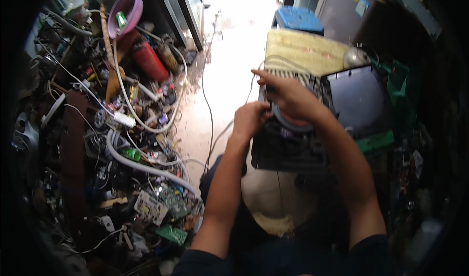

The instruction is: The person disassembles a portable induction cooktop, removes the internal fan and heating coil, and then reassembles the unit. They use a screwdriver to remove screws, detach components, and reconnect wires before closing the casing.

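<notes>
An opened black appliance housing (288, 159) lies in front of me, with a dark ring (295, 125) like a coil and a ribbed light part (293, 76) inside. My left hand (250, 120) is at the housing's left edge, its fingers bent together; what they pinch, if anything, is hidden. Over the housing is my right hand (293, 98), index finger stretched to the left and the other fingers curled. Something dark shows beneath those fingers, too blurred to name. A flat dark panel (359, 95) rests to the right of the housing.
A yellowish board (303, 51), a round metal pot-like thing (356, 57) and a blue stool (298, 20) stand beyond. Heaped scrap on the left includes a circuit board (150, 207), a red cylinder (150, 62), a pink basin (126, 12) and a grey hose (146, 168). Cables cross the floor (222, 81).
</notes>
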{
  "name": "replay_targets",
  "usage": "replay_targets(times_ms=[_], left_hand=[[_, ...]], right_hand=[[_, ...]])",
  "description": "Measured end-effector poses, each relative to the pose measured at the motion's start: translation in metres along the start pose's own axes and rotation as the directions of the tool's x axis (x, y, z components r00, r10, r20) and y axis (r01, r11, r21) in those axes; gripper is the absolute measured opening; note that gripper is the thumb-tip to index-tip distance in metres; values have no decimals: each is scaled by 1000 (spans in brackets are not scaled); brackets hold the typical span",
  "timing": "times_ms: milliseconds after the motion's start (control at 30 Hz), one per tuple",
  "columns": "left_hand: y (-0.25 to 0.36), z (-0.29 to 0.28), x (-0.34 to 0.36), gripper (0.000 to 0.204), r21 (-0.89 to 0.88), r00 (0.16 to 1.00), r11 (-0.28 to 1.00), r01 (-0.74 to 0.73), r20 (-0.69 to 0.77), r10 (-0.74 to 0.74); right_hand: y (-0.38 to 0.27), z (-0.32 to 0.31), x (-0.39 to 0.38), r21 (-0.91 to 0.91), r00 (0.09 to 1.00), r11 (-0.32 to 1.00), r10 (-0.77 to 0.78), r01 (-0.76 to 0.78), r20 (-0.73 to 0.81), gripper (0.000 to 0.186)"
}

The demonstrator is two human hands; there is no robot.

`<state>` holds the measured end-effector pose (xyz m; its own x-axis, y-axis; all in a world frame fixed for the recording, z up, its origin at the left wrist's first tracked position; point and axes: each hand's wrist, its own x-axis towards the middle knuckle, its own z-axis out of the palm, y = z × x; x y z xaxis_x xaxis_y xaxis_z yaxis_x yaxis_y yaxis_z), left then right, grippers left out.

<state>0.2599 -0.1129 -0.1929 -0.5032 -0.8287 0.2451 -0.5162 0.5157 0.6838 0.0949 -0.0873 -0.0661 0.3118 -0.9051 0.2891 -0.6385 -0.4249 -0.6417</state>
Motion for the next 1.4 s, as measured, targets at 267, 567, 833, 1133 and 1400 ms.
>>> replay_targets(times_ms=[267,567,833,1133,1400], left_hand=[[7,-14,0,23,-35,999,998,49,25,-48],[-10,-17,-1,28,-218,969,952,215,-73,-235],[-22,-2,2,51,-209,923,899,384,66,-378],[-25,19,8,38,-551,970,798,244,126,-209],[-47,27,-23,45,-389,946,870,302,11,-323]], right_hand=[[-14,2,-4,-342,984,933,54,-111,-172,55],[-21,20,-1,-332,973,937,32,-109,-228,43],[-7,20,-6,-152,955,966,169,-210,-242,35],[-3,40,0,-425,914,864,89,-269,-397,29],[-75,-108,-184,-210,512,975,-146,-70,-847,33]])
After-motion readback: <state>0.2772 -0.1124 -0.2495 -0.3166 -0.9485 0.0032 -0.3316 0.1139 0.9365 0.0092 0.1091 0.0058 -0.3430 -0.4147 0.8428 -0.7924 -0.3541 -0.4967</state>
